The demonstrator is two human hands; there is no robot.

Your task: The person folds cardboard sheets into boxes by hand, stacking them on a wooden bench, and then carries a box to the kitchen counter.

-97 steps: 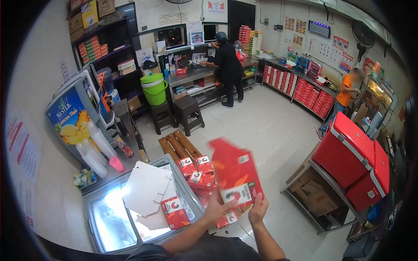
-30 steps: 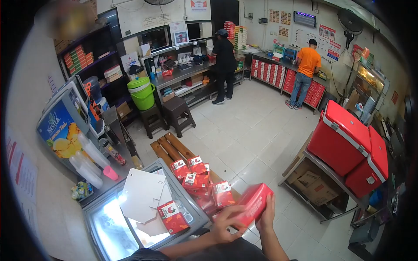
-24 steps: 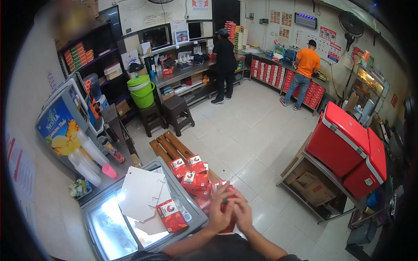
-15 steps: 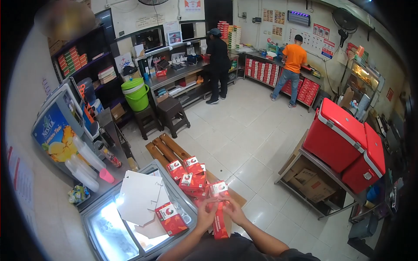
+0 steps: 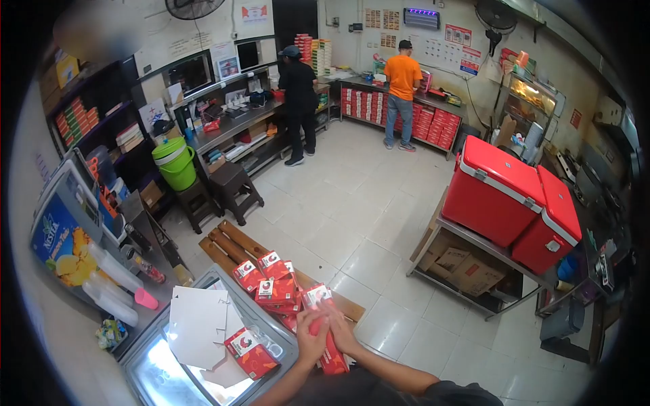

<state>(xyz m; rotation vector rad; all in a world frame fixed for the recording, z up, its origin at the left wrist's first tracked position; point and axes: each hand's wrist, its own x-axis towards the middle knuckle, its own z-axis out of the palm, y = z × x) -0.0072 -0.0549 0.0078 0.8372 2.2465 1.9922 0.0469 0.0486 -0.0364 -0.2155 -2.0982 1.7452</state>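
My left hand and my right hand both grip a red carton box held upright in front of me, edge-on to the camera. Just beyond my hands a pile of folded red boxes lies on a wooden bench. Another red box rests on the glass lid of the chest freezer, beside flat white cardboard sheets.
A drink dispenser with cup stacks stands at left. Two red coolers sit on a metal rack at right. Two people, one in black and one in orange, work at far counters. A green bucket and stools stand near the shelves.
I folded the flat red carton into a box, then turned it upright and brought it close between both hands. The view shifted right; the person in orange moved along the far counter.
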